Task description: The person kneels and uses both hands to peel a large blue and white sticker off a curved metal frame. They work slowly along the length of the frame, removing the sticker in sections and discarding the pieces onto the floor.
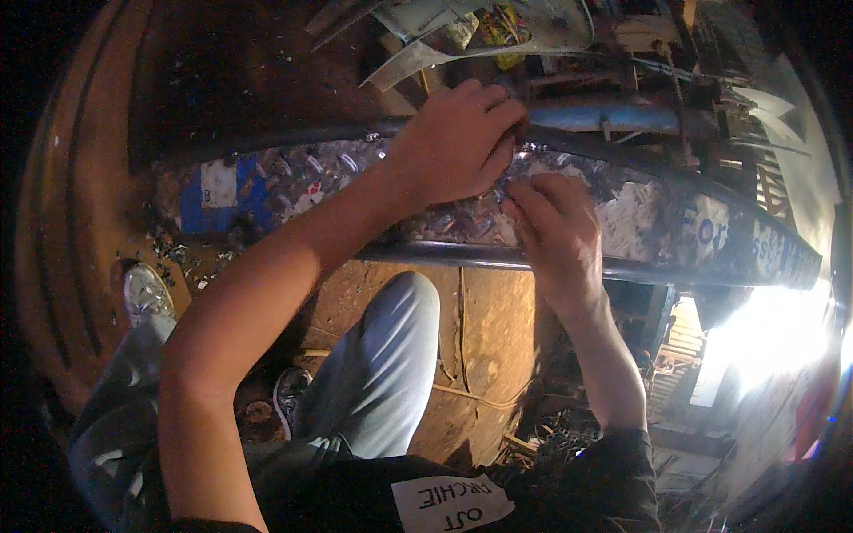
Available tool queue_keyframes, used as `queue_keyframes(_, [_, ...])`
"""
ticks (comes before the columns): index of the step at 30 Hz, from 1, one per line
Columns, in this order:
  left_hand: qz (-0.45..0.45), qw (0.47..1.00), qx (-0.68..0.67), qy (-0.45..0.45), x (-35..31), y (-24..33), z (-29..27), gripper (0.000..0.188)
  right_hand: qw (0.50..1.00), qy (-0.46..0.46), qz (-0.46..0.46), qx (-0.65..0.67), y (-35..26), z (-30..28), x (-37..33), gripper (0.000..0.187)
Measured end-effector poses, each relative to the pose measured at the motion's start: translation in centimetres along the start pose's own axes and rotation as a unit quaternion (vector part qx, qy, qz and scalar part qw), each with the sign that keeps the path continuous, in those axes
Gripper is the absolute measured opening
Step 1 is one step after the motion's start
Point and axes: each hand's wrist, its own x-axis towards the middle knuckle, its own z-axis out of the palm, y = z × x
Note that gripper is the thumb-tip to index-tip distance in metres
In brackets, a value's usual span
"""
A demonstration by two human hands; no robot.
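Note:
A long, narrow metal trough with dark raised rims runs across in front of me. Shiny small metal pieces lie scattered along its worn, scuffed bed. My left hand reaches over to the far rim with its fingers curled closed. What those fingers hold, if anything, is hidden behind the hand. My right hand is over the trough, a little nearer to me and to the right. Its thumb and fingertips come together close to the bed, and whatever is between them is too small to name.
Blue and white patches mark the trough's left end. Beyond the far rim lie a blue tube and a pale curved panel. A brown board and a thin cable are below, near my knee. Bright light glares at right.

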Motion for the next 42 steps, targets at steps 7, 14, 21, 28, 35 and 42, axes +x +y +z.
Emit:
queue_keyframes(7, [0.023, 0.999, 0.000, 0.030, 0.0, -0.4, 0.3, 0.019, 0.998, 0.027, -0.003, -0.058, -0.8, 1.1, -0.4, 0.026])
queue_keyframes(14, [0.008, 1.000, 0.017, 0.022, 0.1, -0.4, 0.3, 0.021, 0.999, 0.005, -0.006, -0.046, -0.6, 0.9, -0.3, 0.025])
queue_keyframes(21, [0.010, 1.000, 0.021, 0.019, 0.1, 0.0, 0.1, 0.021, 0.994, 0.022, 0.064, 0.083, 0.2, 0.5, -0.5, 0.023])
queue_keyframes(28, [0.021, 0.999, 0.022, 0.024, -0.1, -0.4, 0.6, 0.021, 0.998, 0.012, 0.028, 0.052, 0.2, 0.5, -0.9, 0.031])
queue_keyframes(35, [0.020, 0.999, 0.013, 0.029, -0.1, -0.4, 0.4, 0.015, 0.998, 0.051, -0.030, 0.025, 0.1, 1.4, -0.9, 0.033])
queue_keyframes(42, [0.022, 0.999, 0.015, 0.024, 0.0, -0.4, 0.4, 0.015, 0.998, 0.050, 0.005, 0.037, 0.0, 1.5, -1.3, 0.029])
